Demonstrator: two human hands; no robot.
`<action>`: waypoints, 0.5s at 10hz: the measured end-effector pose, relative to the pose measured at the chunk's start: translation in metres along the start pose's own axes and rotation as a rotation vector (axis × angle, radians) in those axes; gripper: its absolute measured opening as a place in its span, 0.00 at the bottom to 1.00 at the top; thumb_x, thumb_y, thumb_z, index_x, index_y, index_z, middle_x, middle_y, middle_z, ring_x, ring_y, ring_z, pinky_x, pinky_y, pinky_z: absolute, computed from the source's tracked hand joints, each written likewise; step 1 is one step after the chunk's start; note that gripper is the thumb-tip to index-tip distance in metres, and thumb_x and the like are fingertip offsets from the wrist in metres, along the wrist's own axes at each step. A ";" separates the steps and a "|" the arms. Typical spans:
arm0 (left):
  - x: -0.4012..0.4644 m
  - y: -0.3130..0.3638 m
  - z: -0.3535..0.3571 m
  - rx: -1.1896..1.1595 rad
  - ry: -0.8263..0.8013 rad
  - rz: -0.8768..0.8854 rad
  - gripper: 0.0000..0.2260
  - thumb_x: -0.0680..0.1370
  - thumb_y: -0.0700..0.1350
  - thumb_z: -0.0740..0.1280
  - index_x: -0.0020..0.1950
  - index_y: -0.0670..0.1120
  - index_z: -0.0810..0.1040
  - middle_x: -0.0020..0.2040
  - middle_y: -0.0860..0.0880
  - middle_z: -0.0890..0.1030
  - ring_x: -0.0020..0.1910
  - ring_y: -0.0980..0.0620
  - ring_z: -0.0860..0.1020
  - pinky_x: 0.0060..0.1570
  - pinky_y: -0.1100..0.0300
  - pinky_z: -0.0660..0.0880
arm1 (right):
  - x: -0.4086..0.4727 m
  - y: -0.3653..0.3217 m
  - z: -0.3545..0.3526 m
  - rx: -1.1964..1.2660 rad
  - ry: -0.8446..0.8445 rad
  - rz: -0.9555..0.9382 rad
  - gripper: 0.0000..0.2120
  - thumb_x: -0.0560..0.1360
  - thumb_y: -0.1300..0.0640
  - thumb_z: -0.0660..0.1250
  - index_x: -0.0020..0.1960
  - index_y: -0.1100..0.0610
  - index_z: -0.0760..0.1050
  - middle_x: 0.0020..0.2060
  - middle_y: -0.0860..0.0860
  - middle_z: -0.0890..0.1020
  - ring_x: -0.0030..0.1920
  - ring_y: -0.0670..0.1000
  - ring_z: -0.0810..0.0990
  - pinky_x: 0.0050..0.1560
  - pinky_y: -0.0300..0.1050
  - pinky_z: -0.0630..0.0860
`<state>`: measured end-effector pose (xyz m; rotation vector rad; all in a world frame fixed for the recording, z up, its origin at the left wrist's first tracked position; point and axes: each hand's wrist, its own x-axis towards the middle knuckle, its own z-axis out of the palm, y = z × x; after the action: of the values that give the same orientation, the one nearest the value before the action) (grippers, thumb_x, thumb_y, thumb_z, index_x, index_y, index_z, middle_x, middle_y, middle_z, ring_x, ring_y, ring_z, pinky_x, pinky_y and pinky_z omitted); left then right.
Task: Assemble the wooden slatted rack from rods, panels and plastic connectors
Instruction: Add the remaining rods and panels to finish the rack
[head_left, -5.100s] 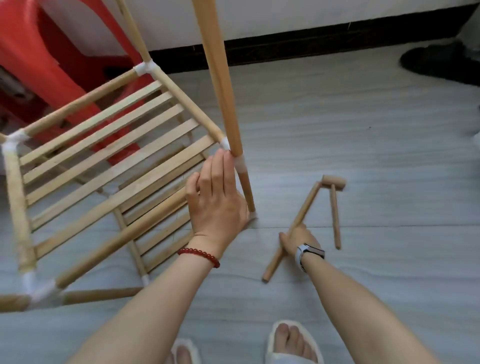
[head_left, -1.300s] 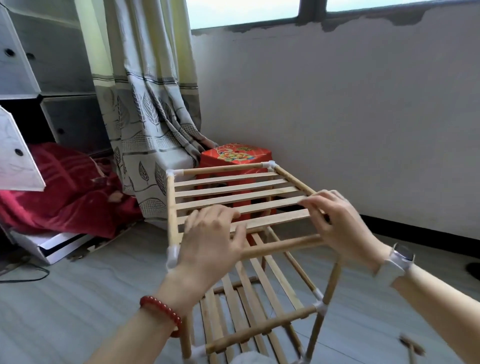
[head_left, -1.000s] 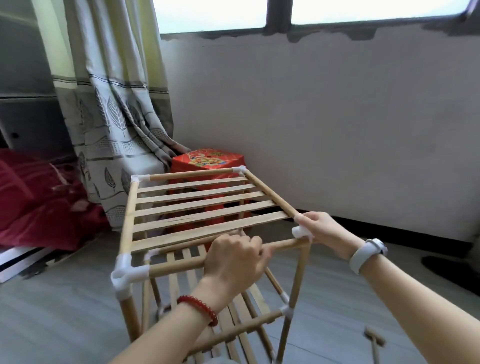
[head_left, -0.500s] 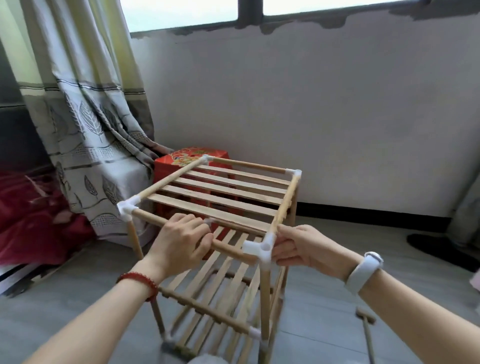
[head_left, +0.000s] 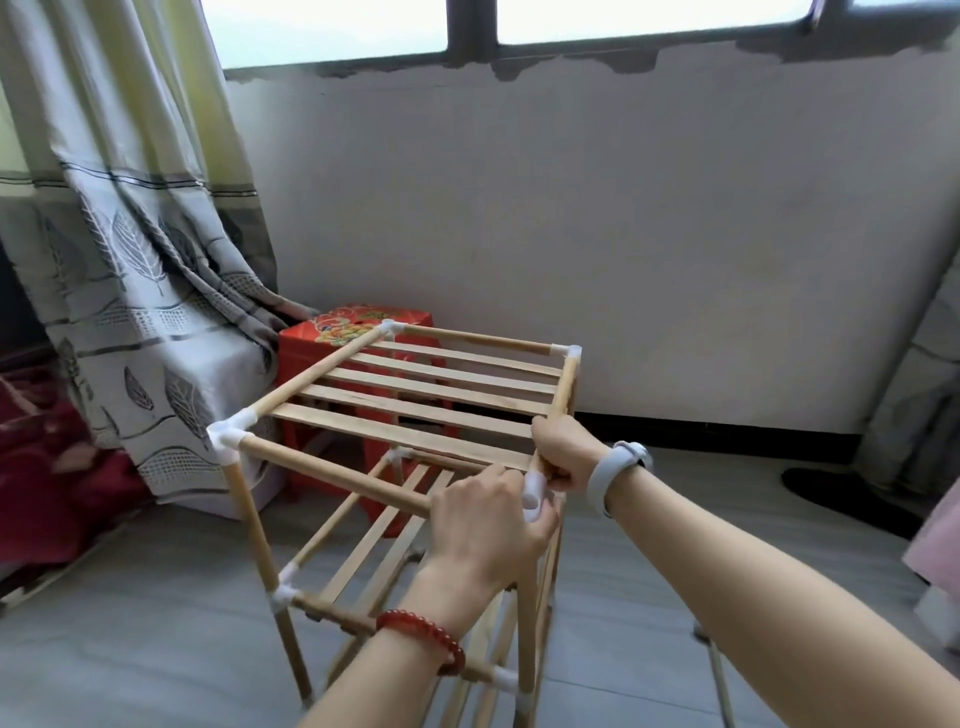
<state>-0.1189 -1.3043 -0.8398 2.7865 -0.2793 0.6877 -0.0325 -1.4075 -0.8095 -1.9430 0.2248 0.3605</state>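
Structurally, we judged the wooden slatted rack (head_left: 415, 410) light and stiff in its rods, but liable to part at the push-fit joints, so holds belong beside the connectors. It stood upright on the floor (head_left: 130, 623): pale rods, two slatted shelves, white plastic corners. Our left hand (head_left: 485, 525) curled around the near corner connector (head_left: 534, 496); our right hand (head_left: 563, 452) gripped the adjoining side rod.

A room in a home. A leaf-patterned curtain (head_left: 140, 270) hangs beside a window (head_left: 597, 21). Red bedding (head_left: 47, 467) lies nearby.
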 end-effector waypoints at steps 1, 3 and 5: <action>-0.001 -0.002 0.000 0.028 0.021 0.024 0.16 0.76 0.60 0.53 0.43 0.50 0.72 0.41 0.54 0.75 0.38 0.53 0.74 0.36 0.60 0.67 | 0.001 -0.005 0.006 -0.003 0.023 0.026 0.12 0.79 0.60 0.50 0.37 0.57 0.61 0.27 0.52 0.64 0.26 0.48 0.63 0.21 0.36 0.62; -0.008 0.002 -0.005 -0.021 0.035 0.099 0.13 0.75 0.55 0.60 0.37 0.48 0.73 0.32 0.53 0.73 0.28 0.55 0.70 0.28 0.63 0.66 | 0.019 -0.003 0.003 -0.121 0.070 -0.067 0.17 0.79 0.67 0.50 0.32 0.58 0.58 0.31 0.52 0.65 0.29 0.49 0.65 0.28 0.40 0.66; -0.011 -0.006 0.000 -0.026 0.069 0.205 0.18 0.76 0.62 0.59 0.38 0.48 0.68 0.32 0.55 0.67 0.28 0.56 0.67 0.28 0.63 0.64 | 0.022 0.005 0.001 -0.042 0.071 0.005 0.13 0.79 0.52 0.50 0.39 0.57 0.64 0.23 0.51 0.68 0.21 0.48 0.67 0.21 0.35 0.65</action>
<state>-0.1272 -1.2970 -0.8464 2.7273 -0.5616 0.8192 -0.0141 -1.4079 -0.8218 -1.9993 0.2703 0.3016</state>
